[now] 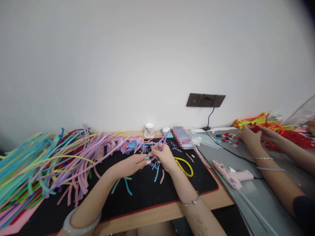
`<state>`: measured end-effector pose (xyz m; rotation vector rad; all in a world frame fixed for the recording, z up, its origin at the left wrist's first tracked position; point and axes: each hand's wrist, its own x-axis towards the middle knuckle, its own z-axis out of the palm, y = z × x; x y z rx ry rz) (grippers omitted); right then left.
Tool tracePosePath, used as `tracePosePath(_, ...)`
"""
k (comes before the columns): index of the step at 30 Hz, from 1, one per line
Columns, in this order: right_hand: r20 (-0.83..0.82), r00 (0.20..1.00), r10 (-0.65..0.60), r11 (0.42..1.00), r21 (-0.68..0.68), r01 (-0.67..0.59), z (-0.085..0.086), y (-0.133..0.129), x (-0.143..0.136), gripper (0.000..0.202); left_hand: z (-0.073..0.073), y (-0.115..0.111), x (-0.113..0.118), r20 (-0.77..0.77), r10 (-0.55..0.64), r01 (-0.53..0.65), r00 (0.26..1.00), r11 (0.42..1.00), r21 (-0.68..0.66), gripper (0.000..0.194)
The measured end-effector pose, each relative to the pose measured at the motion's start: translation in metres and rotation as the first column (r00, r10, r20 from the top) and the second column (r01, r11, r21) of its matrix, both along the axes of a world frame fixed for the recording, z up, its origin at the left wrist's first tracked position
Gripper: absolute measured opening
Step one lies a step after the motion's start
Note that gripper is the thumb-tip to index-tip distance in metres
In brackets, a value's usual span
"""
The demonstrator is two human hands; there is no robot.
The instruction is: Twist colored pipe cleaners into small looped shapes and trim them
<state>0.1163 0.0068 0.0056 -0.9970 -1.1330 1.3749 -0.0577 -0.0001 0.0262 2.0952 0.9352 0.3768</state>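
My right hand (164, 157) is closed around a purple pipe cleaner (166, 135), whose folded lengths stick up past my fingers. Coming in from the left, my left hand (134, 164) meets it with thumb and fingers pinched together. What those fingertips grip is too small and too covered to make out. Short blue pipe cleaner pieces (157, 173) lie just below my hands on the black mat (145, 200). Beside my right wrist is a bent yellow pipe cleaner loop (189, 170). Coiled pink and purple pipe cleaners (120, 143) lie beyond my left hand.
A big heap of coloured pipe cleaners (49, 164) covers the left side. Along the wall stand a white cup (149, 130) and a blurred-out flat object (183, 137). Rightward lie a pink glue gun (233, 175), its cord, and pompoms (225, 136). A co-worker's hands (249, 136) hold something red.
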Motion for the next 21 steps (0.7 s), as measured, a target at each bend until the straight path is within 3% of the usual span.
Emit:
tracePosePath(3,-0.091,0.994,-0.064,0.998,-0.008,0.063,-0.001,0.000,-0.004,0.019,-0.006,0.002,0.004,-0.012,0.059,-0.057,0.998,0.991,0.119,0.028)
tracePosePath(7,-0.165,0.977,-0.134,0.991,-0.038,0.130,-0.004,-0.001,-0.008,0.023,-0.011,0.003,0.008,-0.029,0.111,-0.104,0.993,0.978,0.178,0.026)
tracePosePath(14,-0.292,0.953,-0.082,0.995,-0.070,0.065,-0.001,-0.003,-0.011,0.028,-0.016,0.005,0.012,-0.040,0.160,-0.147,0.986,0.965,0.218,0.026)
tracePosePath(21,-0.345,0.929,-0.136,0.991,-0.065,0.121,-0.004,-0.001,-0.009,0.030,-0.018,0.005,0.012,-0.062,0.194,-0.171,0.979,0.947,0.270,0.024)
